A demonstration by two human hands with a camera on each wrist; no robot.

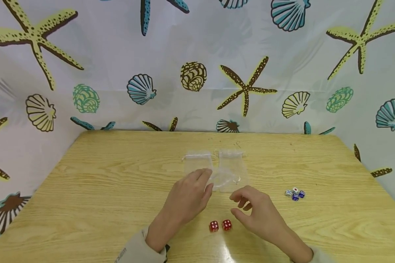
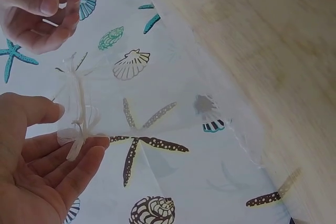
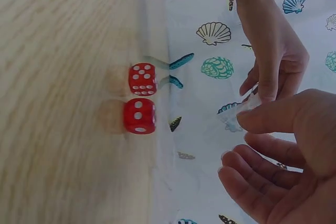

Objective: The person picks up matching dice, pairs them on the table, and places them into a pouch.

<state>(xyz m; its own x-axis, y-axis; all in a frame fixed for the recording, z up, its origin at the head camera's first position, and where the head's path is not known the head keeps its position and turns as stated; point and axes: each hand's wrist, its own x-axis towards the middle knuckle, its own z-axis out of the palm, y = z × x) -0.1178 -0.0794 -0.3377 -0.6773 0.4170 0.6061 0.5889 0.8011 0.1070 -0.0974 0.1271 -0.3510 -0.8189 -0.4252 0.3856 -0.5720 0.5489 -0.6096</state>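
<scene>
My left hand [image 1: 187, 195] holds a see-through drawstring bag [image 2: 163, 119]; its gathered cord [image 2: 79, 114] lies between thumb and fingers in the left wrist view. In the right wrist view, part of the clear material shows at that hand's fingertips. My right hand [image 1: 260, 215] has loosely bent fingers and holds nothing, thumb apart from them. Two red dice [image 1: 220, 225] with white pips sit side by side on the table, just left of the right hand. Beyond the hands lie two sheer drawstring bags, a left one [image 1: 197, 160] and a right one [image 1: 232, 162].
Several small white and blue dice [image 1: 295, 194] form a cluster on the right side of the wooden table [image 1: 112, 182]. A white cloth [image 1: 171, 47] printed with shells and starfish hangs behind the table and along both sides.
</scene>
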